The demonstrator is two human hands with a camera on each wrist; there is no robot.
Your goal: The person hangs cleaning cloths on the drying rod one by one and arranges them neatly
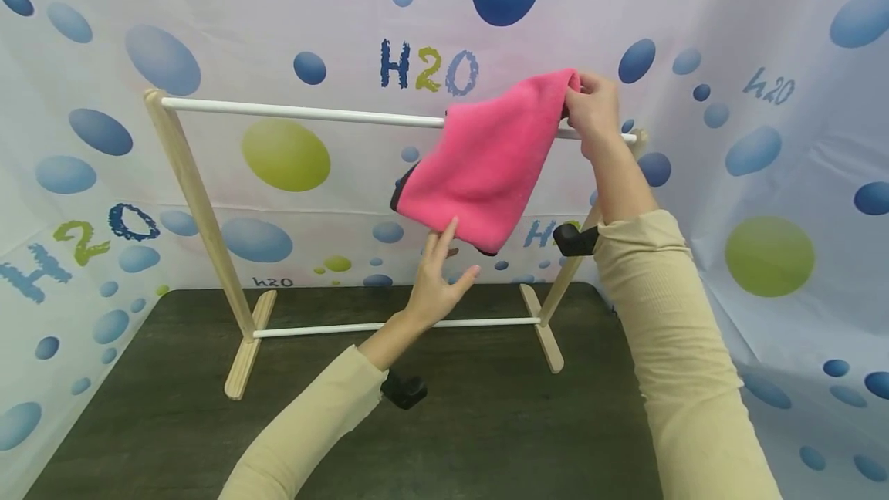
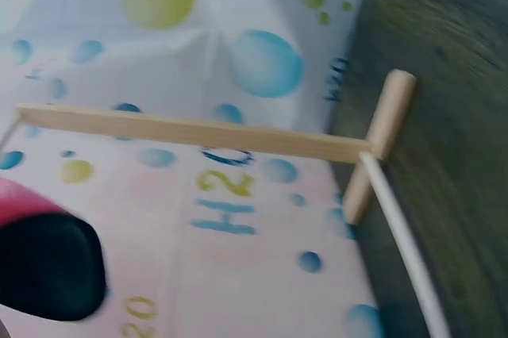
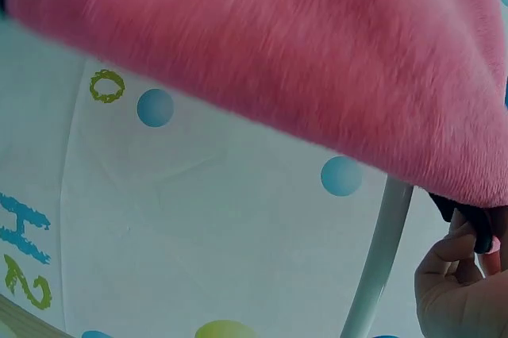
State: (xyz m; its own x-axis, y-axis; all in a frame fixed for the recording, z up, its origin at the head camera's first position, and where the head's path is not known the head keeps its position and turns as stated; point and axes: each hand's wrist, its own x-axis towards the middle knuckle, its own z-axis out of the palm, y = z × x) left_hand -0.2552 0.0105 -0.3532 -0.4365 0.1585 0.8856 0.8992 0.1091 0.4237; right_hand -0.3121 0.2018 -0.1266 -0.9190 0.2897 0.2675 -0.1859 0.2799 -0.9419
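A pink cloth (image 1: 486, 160) with dark edging hangs in front of the white top rail (image 1: 312, 113) of a wooden rack, right of its middle. My right hand (image 1: 596, 110) pinches its upper right corner, slightly above the rail. In the right wrist view the pink cloth (image 3: 278, 60) fills the upper part, and the fingers of my right hand (image 3: 464, 282) grip its dark edge. Below the cloth, my left hand (image 1: 436, 284) is raised with its fingers extended, fingertips right at the lower hem. The left wrist view shows only a bit of pink cloth (image 2: 28, 199).
The rack's wooden posts (image 1: 201, 214) stand on flat feet (image 1: 542, 328), joined low down by a second white rail (image 1: 312, 329). Beneath is a dark tabletop (image 1: 486, 415). A white curtain (image 1: 229, 45) with blue and green dots and lettering surrounds it. Each wrist wears a black camera mount (image 1: 404, 390).
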